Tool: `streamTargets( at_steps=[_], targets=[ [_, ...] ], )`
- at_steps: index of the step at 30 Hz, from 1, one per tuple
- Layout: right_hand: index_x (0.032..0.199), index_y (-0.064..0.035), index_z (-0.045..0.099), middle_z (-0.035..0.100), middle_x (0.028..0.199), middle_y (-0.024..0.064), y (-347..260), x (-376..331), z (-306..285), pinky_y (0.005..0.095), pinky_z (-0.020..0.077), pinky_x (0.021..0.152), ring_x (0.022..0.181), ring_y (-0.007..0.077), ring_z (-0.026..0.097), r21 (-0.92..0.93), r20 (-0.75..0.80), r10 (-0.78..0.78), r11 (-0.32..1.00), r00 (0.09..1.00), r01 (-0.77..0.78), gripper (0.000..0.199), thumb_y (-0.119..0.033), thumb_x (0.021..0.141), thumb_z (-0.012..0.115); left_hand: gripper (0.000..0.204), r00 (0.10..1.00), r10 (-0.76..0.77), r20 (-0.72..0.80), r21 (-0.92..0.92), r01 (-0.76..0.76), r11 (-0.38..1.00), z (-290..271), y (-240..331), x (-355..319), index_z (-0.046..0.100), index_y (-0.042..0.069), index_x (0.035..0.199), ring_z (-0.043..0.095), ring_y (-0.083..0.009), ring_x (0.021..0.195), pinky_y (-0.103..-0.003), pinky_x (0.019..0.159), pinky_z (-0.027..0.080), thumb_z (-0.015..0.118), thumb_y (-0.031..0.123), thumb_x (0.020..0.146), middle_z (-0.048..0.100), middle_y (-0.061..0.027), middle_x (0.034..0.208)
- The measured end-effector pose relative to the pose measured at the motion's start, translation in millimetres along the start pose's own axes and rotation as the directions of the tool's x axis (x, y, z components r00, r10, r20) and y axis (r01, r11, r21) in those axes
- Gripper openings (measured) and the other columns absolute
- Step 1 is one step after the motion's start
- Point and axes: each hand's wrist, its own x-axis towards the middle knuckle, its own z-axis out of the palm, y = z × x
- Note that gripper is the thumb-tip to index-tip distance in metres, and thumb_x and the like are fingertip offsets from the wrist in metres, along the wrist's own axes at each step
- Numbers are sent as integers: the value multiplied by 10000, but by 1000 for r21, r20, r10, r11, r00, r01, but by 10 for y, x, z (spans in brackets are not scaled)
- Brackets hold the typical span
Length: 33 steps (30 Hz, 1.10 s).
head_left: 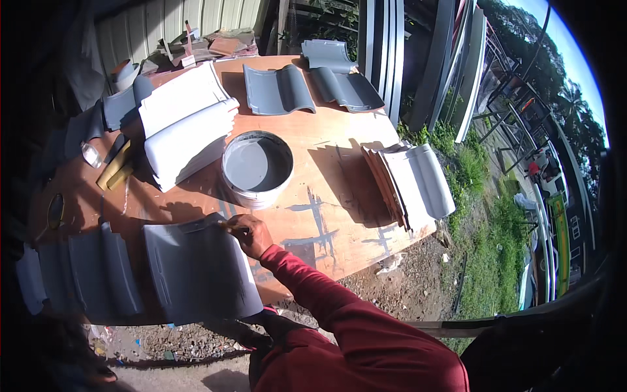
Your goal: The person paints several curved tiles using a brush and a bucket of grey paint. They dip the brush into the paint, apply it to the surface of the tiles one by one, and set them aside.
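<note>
My right hand [250,235], in a red sleeve, is closed at the upper right corner of a grey curved roof tile [199,271] lying at the table's near edge. It grips what looks like a paintbrush, mostly hidden by the fingers, against the tile's top edge. Just beyond the hand stands a white bucket [258,198] with grey paint [255,163] inside. Left of that tile lie more grey tiles [104,271], side by side. My left hand is not in view.
On the wooden table [339,255] are a white-lit tile stack [186,117], another stack [418,183] at the right edge, and grey tiles [281,89] at the back. A yellow-handled tool [116,166] lies at left. Metal beams [431,72] stand behind; grass [483,261] lies right.
</note>
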Motion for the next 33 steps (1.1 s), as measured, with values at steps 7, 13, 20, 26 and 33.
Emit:
streamTargets(
  at_steps=[7,13,20,26,33],
  targets=[
    [1069,-60,708,722,1028,125,-761,-1361,-390,405,557,842,968,337,698,211,417,227,918,880,-337,183,-117,897,684,420,893,-270,360,-248,371,895,-561,-178,595,611,23,1299,672,-300,1031,-396,895,545,673,267,963,670,-181,1213],
    [989,17,709,734,1000,129,-408,-1113,-233,353,558,809,900,256,721,492,443,127,794,888,-359,146,-23,849,723,381,656,-659,368,-490,739,462,-770,174,527,608,19,1320,680,-197,851,-331,684,538,649,164,970,692,-118,1076],
    [1024,11,687,711,973,144,523,-284,-351,332,536,781,871,279,694,318,-162,308,916,937,-246,150,-2,880,727,408,708,-538,457,-332,697,635,-674,540,1170,603,48,1339,696,-130,810,-273,643,524,659,219,973,716,-67,1017],
    [1047,31,698,706,1025,167,366,-485,-300,356,532,855,942,296,689,370,-117,371,877,921,-306,173,-34,888,721,381,642,-662,387,-260,765,589,-967,687,1024,645,34,1291,706,-171,833,-323,782,551,647,236,968,731,-117,1023],
    [1057,27,699,709,1044,161,443,-498,-324,344,530,874,973,284,692,448,-127,458,818,880,-361,191,-44,885,739,394,648,-633,424,-204,749,630,-1087,809,1260,637,3,1277,679,-138,837,-308,782,538,642,257,976,715,-71,895]
  ],
)
